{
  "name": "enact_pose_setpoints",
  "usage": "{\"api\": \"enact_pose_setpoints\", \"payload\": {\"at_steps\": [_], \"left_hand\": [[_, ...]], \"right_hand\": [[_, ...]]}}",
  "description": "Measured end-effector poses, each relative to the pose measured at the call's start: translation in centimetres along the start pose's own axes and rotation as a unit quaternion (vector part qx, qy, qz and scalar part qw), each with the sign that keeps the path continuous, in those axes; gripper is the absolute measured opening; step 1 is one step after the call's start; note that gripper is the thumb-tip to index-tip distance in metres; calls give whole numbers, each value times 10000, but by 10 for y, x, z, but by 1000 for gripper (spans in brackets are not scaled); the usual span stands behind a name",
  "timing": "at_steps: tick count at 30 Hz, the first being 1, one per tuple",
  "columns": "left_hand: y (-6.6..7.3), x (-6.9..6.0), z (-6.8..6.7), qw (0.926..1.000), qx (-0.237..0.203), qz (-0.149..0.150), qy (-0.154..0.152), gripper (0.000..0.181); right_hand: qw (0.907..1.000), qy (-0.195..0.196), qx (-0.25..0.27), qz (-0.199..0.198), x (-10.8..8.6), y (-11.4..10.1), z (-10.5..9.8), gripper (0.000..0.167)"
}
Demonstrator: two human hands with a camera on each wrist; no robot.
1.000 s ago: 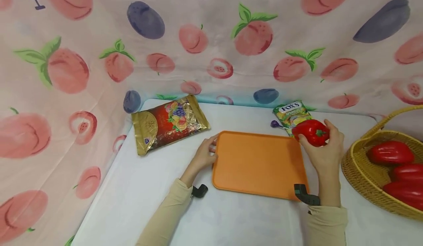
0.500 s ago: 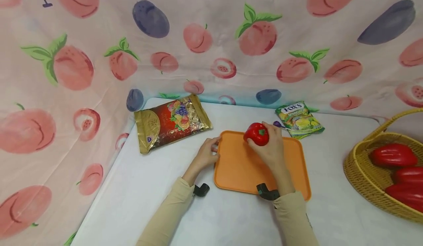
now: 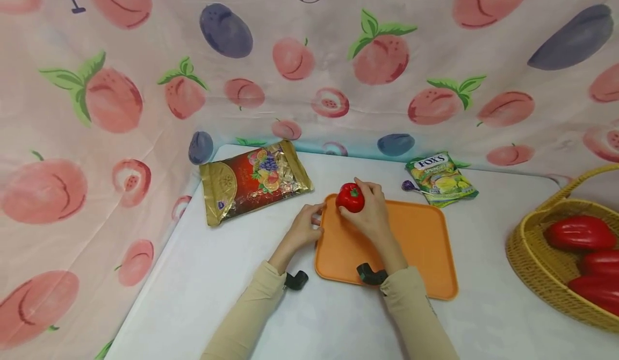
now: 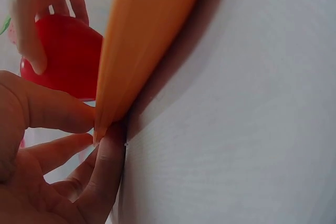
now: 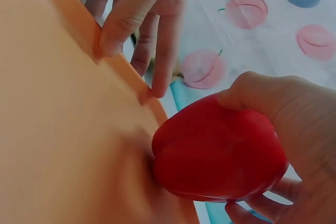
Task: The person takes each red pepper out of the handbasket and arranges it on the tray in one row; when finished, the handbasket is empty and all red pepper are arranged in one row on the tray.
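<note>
Head view: the pepper [image 3: 350, 198] is held in the grip of the right hand [image 3: 369, 210], near the far left corner of the tray [image 3: 420, 242]. The tray, laid on the counter [image 3: 169, 279], is held at its left edge by the left hand [image 3: 302, 229]. At least three other peppers [image 3: 580, 233] are contained in the basket [image 3: 522, 242], well apart on the right. A gold bag [image 3: 256, 181], a green bag [image 3: 442, 180] and a purple sweet [image 3: 408, 186] are noted at the back.

Left wrist view: the tray's rim is pinched between thumb and fingers; the left grip is narrow. The pepper is seen just beyond the rim.

Right wrist view: the pepper is clasped by the right hand, the grip being spread to its width. Whether the tray is touched by the pepper cannot be told.

Progress, as judged: the transfer to the tray is nearly complete; release is not yet done. The other peppers are left untouched in the basket.
</note>
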State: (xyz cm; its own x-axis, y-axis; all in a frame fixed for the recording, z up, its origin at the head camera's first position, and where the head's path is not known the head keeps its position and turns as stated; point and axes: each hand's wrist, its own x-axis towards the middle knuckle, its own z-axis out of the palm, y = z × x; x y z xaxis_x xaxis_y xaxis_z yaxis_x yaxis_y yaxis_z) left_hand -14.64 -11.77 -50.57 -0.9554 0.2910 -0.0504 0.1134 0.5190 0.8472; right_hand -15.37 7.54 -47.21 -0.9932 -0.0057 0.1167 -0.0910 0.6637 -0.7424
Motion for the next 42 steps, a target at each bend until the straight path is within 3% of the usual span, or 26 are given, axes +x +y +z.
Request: {"api": "enact_pose_setpoints", "payload": {"at_steps": [16,28,34,42], "left_hand": [[-1,0,0,10000,-15,15,-11,68],[1,0,-1,10000,-38,-26,-3,69],[-1,1,0,10000,-41,6,40,69],[-2,1,1,10000,-52,-43,-26,68]], "right_hand": [[9981,-52,311,-522,3,-1,11,81],[9979,-102,495,-394,-1,2,-2,78],[9944,349,833,-555,-3,11,-26,67],[9783,1681,1038,-630,-9,44,-81,51]]}}
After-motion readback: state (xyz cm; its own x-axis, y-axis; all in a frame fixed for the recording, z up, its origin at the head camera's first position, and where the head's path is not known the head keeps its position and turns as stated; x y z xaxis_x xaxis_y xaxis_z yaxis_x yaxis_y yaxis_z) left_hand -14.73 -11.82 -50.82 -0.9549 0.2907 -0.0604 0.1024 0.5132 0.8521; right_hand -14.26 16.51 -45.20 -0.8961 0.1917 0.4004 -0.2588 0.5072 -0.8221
